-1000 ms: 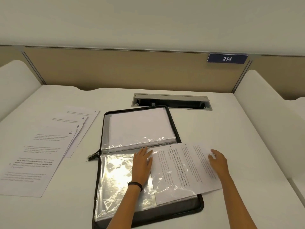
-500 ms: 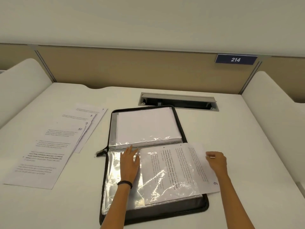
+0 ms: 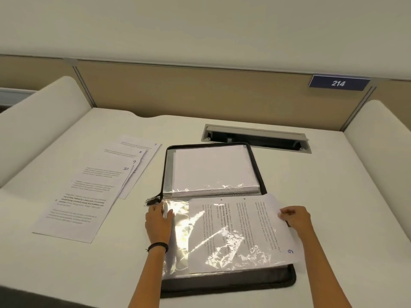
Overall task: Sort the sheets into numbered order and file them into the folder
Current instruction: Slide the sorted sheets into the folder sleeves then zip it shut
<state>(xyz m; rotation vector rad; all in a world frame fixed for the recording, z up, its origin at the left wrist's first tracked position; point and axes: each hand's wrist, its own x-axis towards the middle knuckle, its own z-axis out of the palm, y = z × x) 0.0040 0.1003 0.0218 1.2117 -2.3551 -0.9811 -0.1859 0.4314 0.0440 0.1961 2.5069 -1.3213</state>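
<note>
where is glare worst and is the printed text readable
Head view: glare streaks the clear plastic sleeve over the white printed sheet, washing out its middle lines; the fanned white sheets at left are blurred, only handwritten numbers readable.

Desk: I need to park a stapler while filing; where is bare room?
Bare desk lies right of the folder and at the near-left corner in front of the fanned sheets. Crowded: the centre, where the left hand presses the sleeve and the right hand pinches sheet 6.
</note>
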